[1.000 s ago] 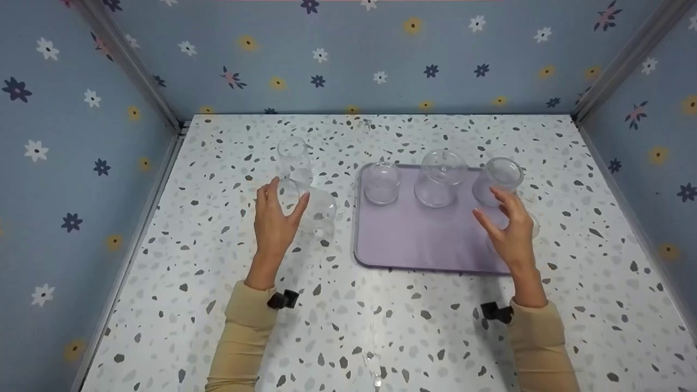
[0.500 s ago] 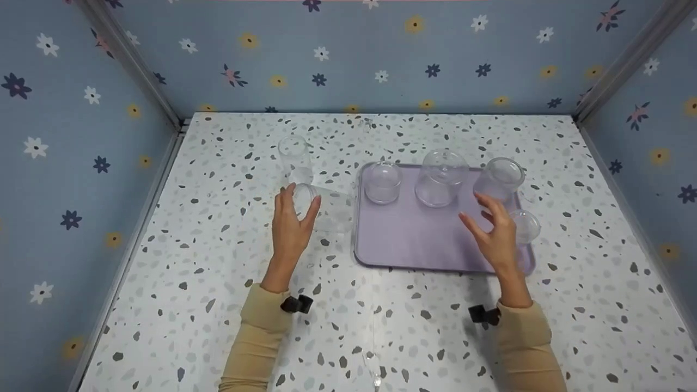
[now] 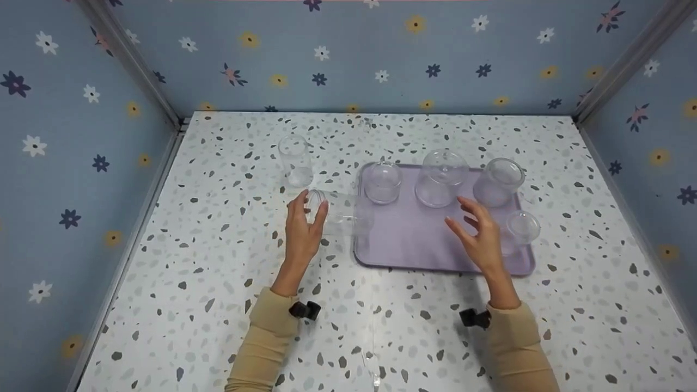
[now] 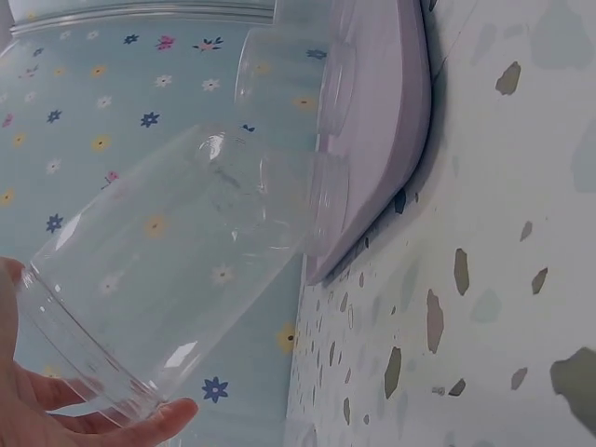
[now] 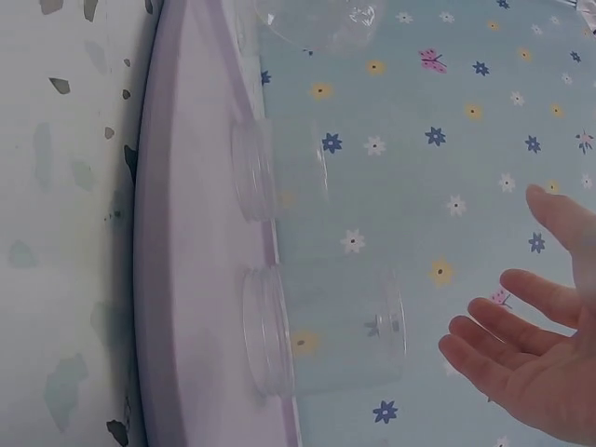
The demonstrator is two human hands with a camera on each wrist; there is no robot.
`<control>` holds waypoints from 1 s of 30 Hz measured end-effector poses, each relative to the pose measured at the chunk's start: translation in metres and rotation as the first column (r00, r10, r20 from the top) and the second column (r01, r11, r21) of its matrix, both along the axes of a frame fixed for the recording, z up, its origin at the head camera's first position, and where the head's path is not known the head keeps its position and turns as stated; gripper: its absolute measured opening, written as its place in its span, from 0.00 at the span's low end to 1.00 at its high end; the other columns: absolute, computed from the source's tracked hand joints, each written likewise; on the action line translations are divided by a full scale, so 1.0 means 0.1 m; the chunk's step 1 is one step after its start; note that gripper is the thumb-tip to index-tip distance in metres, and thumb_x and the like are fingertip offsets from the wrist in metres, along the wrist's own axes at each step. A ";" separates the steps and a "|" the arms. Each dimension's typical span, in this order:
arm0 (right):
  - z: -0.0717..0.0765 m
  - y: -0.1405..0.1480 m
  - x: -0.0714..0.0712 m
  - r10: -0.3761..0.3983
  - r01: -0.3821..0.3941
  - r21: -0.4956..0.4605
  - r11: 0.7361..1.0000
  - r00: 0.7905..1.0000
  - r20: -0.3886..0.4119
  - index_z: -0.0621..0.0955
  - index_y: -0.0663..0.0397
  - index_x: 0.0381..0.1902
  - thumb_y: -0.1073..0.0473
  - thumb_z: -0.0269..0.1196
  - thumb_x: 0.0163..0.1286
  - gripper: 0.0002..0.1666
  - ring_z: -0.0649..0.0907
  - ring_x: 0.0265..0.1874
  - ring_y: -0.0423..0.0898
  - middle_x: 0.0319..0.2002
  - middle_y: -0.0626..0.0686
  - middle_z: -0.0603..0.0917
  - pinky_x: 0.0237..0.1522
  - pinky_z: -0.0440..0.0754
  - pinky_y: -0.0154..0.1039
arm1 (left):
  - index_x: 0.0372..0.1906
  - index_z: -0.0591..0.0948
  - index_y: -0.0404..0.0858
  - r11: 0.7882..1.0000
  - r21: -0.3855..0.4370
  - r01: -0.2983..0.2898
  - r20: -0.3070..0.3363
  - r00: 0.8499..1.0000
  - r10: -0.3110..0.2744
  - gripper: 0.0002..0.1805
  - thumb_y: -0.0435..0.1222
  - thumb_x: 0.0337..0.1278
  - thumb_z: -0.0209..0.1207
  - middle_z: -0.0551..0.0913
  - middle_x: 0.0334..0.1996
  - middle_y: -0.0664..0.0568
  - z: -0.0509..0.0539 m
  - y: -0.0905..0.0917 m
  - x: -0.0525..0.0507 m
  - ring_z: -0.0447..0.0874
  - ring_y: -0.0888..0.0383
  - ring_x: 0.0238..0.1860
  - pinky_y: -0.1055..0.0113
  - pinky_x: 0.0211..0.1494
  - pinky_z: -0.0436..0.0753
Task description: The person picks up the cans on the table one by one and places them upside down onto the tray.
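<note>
In the head view the left hand (image 3: 304, 231) grips one end of a clear cylindrical jar (image 3: 343, 215), tilted with its far end over the left edge of the lilac tray (image 3: 408, 239). The left wrist view shows fingers curled round the rim of that jar (image 4: 177, 270). Above the tray's right half, the right hand (image 3: 482, 239) holds nothing, its fingers apart and slightly bent. Just right of it stands a small clear jar (image 3: 523, 228). In the right wrist view the right hand (image 5: 531, 345) faces two clear jars on the tray.
Along the tray's back are a short lidded jar (image 3: 383, 184), a larger lidded jar (image 3: 440, 179) and a wide jar (image 3: 498, 182). A tall clear glass (image 3: 295, 161) stands on the speckled table left of the tray. Flowered walls enclose the table's back and sides.
The left hand has moved right with its jar, whose far end now overlaps the tray. The right hand has shifted left, away from the small jar on the tray's right side.
</note>
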State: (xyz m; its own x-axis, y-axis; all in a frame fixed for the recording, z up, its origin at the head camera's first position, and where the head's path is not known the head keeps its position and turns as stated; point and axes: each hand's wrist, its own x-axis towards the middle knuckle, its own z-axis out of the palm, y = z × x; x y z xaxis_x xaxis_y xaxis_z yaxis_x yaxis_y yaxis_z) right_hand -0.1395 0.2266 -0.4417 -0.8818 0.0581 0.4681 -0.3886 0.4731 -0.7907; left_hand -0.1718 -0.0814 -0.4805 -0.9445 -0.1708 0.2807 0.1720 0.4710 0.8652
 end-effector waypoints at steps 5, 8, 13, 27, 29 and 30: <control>-0.03 -0.02 0.00 0.034 -0.034 -0.030 0.999 0.999 0.015 0.72 0.75 0.49 0.73 0.63 0.52 0.24 0.74 0.46 0.55 0.47 0.69 0.74 0.44 0.73 0.54 | 0.59 0.64 0.30 0.999 0.031 0.023 -0.019 1.000 -0.022 0.36 0.55 0.57 0.46 0.68 0.48 0.37 -0.03 0.03 0.01 0.72 0.44 0.43 0.54 0.40 0.74; -0.04 -0.04 0.01 0.055 -0.053 -0.046 0.998 0.998 0.033 0.72 0.75 0.50 0.73 0.63 0.53 0.25 0.74 0.47 0.56 0.48 0.68 0.74 0.45 0.72 0.54 | 0.59 0.64 0.29 0.998 0.050 0.042 -0.016 0.999 -0.041 0.37 0.57 0.57 0.44 0.68 0.48 0.37 -0.04 0.04 0.02 0.71 0.46 0.43 0.57 0.39 0.75; -0.05 -0.06 0.03 0.083 -0.079 -0.078 0.994 0.995 0.048 0.71 0.75 0.51 0.73 0.62 0.53 0.25 0.74 0.47 0.56 0.48 0.69 0.73 0.45 0.72 0.55 | 0.60 0.62 0.28 0.994 0.081 0.073 -0.019 0.997 -0.072 0.38 0.57 0.58 0.43 0.68 0.48 0.36 -0.04 0.08 0.05 0.72 0.50 0.42 0.61 0.38 0.76; -0.07 -0.14 0.04 0.153 -0.144 -0.101 0.984 0.985 0.083 0.68 0.78 0.52 0.75 0.58 0.56 0.25 0.73 0.48 0.61 0.51 0.70 0.71 0.46 0.72 0.28 | 0.59 0.63 0.29 0.985 0.113 0.134 -0.095 0.988 -0.124 0.37 0.58 0.59 0.39 0.67 0.47 0.39 0.00 0.21 0.11 0.72 0.49 0.41 0.61 0.36 0.77; -0.07 -0.16 0.05 0.173 -0.163 -0.110 0.980 0.981 0.086 0.67 0.78 0.53 0.75 0.58 0.57 0.25 0.72 0.49 0.61 0.52 0.69 0.70 0.46 0.72 0.29 | 0.60 0.63 0.30 0.983 0.117 0.141 -0.093 0.987 -0.130 0.38 0.58 0.59 0.39 0.67 0.47 0.38 0.01 0.23 0.11 0.72 0.50 0.41 0.61 0.36 0.77; -0.07 -0.17 0.05 0.184 -0.173 -0.114 0.978 0.979 0.087 0.67 0.78 0.53 0.75 0.58 0.57 0.25 0.72 0.49 0.61 0.52 0.69 0.70 0.46 0.72 0.30 | 0.60 0.63 0.30 0.982 0.119 0.146 -0.093 0.986 -0.135 0.38 0.59 0.59 0.39 0.67 0.47 0.37 0.02 0.24 0.12 0.71 0.50 0.41 0.60 0.36 0.76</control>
